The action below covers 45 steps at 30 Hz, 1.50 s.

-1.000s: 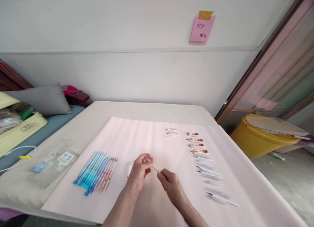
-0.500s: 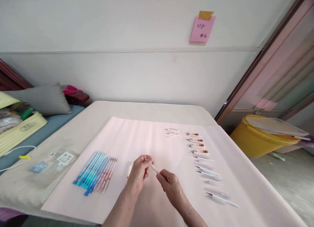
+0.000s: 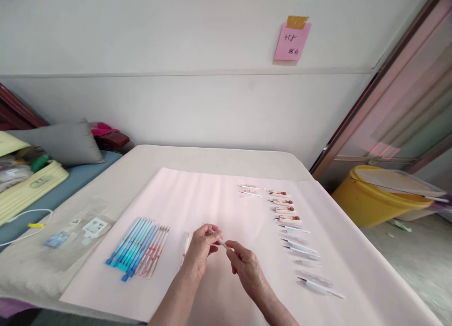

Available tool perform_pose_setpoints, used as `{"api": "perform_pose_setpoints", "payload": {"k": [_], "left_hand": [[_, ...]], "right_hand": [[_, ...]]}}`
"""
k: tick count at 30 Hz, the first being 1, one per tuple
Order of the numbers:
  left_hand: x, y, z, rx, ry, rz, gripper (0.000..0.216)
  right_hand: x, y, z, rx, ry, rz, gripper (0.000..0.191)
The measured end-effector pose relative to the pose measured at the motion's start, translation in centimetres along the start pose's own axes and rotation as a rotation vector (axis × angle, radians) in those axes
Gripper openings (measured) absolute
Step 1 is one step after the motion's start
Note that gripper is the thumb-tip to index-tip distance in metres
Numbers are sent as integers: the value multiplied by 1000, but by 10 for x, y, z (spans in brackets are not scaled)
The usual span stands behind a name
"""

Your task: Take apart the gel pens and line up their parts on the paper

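Over the middle of the pink sheet [image 3: 212, 194], a slim white pen [image 3: 222, 243] is held between both hands. My left hand [image 3: 202, 247] pinches its far end, with the fingers closed. At the near end, my right hand [image 3: 248, 266] grips it between thumb and curled fingers. Most of the pen is covered by the fingers. Beside my left forearm lies a pale pen barrel with red marks [image 3: 185, 247]. Further left is a row of blue pen barrels [image 3: 136, 243] alongside several pink patterned pen barrels [image 3: 156, 251].
White pen parts with dark tips [image 3: 300, 248] and several brown-ended pieces [image 3: 284, 209] form a column at the right. Two thin pieces [image 3: 250, 193] lie further back. A clear plastic bag [image 3: 79, 232] is at the left; a yellow bin [image 3: 374, 199] stands beyond the right edge.
My right-hand fingers have shifted slightly along the pen, and the left-hand fingers have opened out a little around it. The pens on the sheet stay put.
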<state>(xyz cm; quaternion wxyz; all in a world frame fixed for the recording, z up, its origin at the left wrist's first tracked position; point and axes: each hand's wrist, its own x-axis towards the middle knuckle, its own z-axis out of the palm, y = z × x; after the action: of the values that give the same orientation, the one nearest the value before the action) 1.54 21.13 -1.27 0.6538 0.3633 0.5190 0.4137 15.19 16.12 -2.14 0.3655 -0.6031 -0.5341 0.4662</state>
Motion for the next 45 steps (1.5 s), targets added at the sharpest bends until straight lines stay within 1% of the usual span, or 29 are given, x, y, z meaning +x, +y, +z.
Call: {"api": "perform_pose_setpoints", "payload": {"k": [3, 5, 8, 10, 12, 17, 22, 25, 28, 30, 31, 34, 36, 38, 40, 43, 45], "left_hand": [[-2, 2, 2, -21, -1, 9, 23], [-4, 5, 3, -78, -58, 16, 23], [-6, 7, 3, -127, -166, -12, 21], [-5, 6, 3, -140, -177, -31, 17], [-3, 5, 2, -173, -136, -32, 15], [0, 5, -1, -273, -32, -11, 20], [5, 7, -6, -408, 147, 45, 16], [9, 5, -8, -459, 208, 42, 13], [10, 4, -10, -492, 245, 49, 11], [10, 3, -10, -491, 244, 53, 11], [9, 2, -9, -476, 219, 44, 11], [6, -2, -4, -400, 83, -18, 12], [4, -5, 0, -358, 35, -45, 13], [4, -8, 2, -345, 67, -53, 14], [6, -9, 0, -361, 144, -46, 15], [11, -6, -7, -438, 260, -17, 14], [13, -4, -12, -498, 298, -10, 12]], "right_hand": [[2, 4, -1, 7, 11, 21, 30], [4, 6, -2, 28, 21, 31, 31], [5, 9, -4, 51, 30, 18, 32], [5, 9, -4, 58, 23, 7, 32], [5, 9, -4, 57, 13, 5, 31], [5, 9, -3, 52, 6, 24, 30], [6, 10, -4, 61, 9, 31, 31], [7, 11, -4, 67, 14, 37, 30], [8, 11, -4, 64, 23, 35, 31], [8, 12, -4, 54, 30, 30, 32], [8, 12, -4, 50, 34, 28, 32], [9, 12, -4, 43, 47, 20, 32], [9, 12, -5, 44, 49, 14, 32], [8, 12, -6, 51, 49, 12, 33], [7, 13, -6, 60, 53, 18, 33], [7, 13, -7, 63, 52, 28, 34], [6, 12, -7, 54, 40, 29, 33]]}}
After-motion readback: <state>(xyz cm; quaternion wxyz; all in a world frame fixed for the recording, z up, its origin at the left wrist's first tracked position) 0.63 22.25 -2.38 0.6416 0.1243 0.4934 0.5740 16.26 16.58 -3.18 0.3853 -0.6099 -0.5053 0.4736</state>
